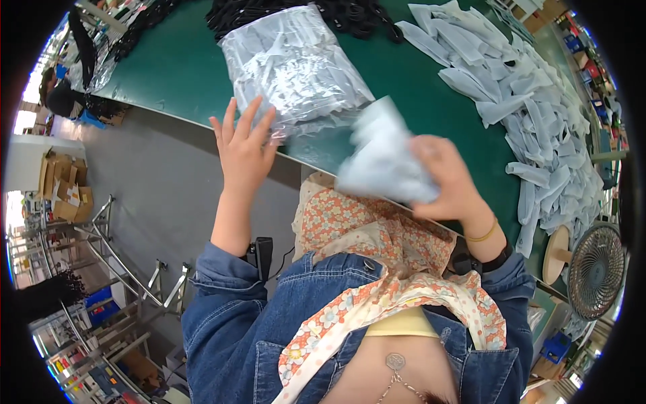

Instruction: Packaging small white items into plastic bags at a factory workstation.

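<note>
My right hand (452, 176) grips a bundle of pale grey-blue cloth pieces (385, 156) over the near edge of the green table (431, 94). Motion smears the bundle, so its single pieces do not show clearly. Left of it, a clear plastic bag (286, 64) filled with similar pale pieces lies flat on the tabletop. Fingers spread and nothing in it, my left hand (245, 151) is at the bag's near left corner; whether the fingertips touch the plastic I cannot tell.
A long heap of loose pale grey-blue cloth pieces (538, 128) covers the table's right side. Black stringy items (356, 17) lie along the far edge. A round fan (595, 269) stands at the right. Cardboard boxes (67, 192) and metal frames (111, 249) are on the left.
</note>
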{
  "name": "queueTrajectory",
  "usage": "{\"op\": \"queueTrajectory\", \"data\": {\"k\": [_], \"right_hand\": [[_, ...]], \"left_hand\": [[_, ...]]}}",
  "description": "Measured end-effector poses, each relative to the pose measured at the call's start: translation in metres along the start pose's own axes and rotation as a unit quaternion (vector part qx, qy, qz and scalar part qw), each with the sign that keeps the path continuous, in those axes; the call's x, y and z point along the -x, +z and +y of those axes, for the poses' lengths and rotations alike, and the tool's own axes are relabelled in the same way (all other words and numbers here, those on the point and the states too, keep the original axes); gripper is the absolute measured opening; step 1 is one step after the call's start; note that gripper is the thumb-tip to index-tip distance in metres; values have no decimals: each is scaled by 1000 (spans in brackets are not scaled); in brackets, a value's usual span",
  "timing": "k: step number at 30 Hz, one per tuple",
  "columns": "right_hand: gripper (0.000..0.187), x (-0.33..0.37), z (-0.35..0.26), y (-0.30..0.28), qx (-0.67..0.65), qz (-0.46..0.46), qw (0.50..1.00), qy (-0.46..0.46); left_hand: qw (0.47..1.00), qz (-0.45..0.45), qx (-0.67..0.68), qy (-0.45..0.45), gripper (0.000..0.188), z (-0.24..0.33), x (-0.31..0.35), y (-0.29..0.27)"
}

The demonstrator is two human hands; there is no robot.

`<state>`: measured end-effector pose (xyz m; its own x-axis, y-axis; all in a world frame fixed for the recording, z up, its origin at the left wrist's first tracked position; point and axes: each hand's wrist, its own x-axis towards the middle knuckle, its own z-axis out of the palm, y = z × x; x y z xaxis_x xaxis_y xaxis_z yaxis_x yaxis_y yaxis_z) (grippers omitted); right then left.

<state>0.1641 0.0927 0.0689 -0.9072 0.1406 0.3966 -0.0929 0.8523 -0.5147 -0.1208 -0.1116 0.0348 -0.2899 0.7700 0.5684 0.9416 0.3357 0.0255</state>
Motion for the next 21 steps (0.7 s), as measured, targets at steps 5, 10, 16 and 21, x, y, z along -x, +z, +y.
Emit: {"op": "queueTrajectory", "data": {"k": [5,10,16,21], "right_hand": [[85,-72,-16,55,39,-128,979,-154],[80,-158,-14,103,108,54,985,126],[74,-152,-16,141,151,74,985,26],[57,-167,8,155,286,106,952,-20]], "left_hand": [[952,12,291,-99,31,3,-3,-3],[948,68,297,-90,32,24,-14,-6],[961,77,256,-75,34,7,9,0],[962,47,268,-14,36,23,5,4]]}}
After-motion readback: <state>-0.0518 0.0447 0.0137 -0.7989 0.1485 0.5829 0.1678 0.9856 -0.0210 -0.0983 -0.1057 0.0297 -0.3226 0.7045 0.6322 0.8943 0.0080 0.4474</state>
